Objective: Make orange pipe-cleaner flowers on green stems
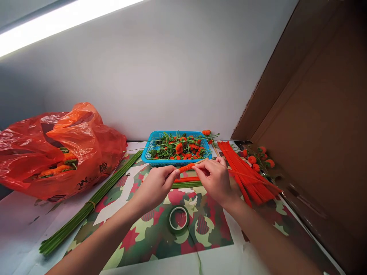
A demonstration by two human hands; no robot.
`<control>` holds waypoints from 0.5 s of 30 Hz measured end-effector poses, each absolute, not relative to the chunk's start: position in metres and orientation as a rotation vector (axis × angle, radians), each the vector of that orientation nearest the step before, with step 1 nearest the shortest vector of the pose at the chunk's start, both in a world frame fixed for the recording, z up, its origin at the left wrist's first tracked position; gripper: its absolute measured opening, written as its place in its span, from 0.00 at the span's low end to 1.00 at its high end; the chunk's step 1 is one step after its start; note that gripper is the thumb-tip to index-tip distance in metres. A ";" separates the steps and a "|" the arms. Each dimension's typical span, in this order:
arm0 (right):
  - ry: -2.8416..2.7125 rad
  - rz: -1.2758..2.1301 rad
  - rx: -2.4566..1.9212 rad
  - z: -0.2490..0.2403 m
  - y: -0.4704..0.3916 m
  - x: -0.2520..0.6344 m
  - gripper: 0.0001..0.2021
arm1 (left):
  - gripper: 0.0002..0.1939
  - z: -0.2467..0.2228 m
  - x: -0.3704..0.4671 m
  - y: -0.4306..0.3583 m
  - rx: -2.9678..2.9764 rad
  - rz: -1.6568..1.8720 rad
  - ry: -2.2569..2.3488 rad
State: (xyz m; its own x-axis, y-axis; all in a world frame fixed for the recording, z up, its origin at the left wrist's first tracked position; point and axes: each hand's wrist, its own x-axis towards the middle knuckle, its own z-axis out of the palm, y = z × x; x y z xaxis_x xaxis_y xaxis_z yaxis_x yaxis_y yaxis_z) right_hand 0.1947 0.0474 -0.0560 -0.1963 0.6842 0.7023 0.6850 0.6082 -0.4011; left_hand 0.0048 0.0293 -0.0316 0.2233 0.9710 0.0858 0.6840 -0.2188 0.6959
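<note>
In front of the blue basket, my left hand (159,185) is closed, pinching the left end of an orange pipe cleaner coil (186,168) between thumb and fingers. The coil appears wound around a thin wooden stick (202,161). My right hand (213,179) is closed too, with thumb and fingertips on the coil's right end. A loose orange strand (243,174) runs out to the right of this hand. Below the coil, some straight orange pipe cleaners (186,179) and green pipe cleaners (186,185) lie on the patterned sheet. Fingers partly hide the coil's ends.
The blue basket (146,152) holds small orange pumpkin-like pieces with green stems. A red plastic bag (94,139) stands left, beside a tied green pipe cleaner bundle (114,179). Orange pipe cleaners (243,168) fan out right, near a cardboard wall (309,114). Green tape (170,221) lies in front.
</note>
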 end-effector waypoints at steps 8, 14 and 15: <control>-1.767 0.267 -1.078 -0.054 0.046 0.193 0.08 | 0.18 -0.027 0.003 0.031 1.864 0.851 1.436; -1.496 1.148 -0.984 -0.052 0.058 0.200 0.12 | 0.18 -0.026 -0.002 0.034 1.884 0.851 1.331; -1.493 1.271 -0.959 -0.052 0.062 0.204 0.13 | 0.18 -0.026 -0.004 0.034 1.916 0.819 1.279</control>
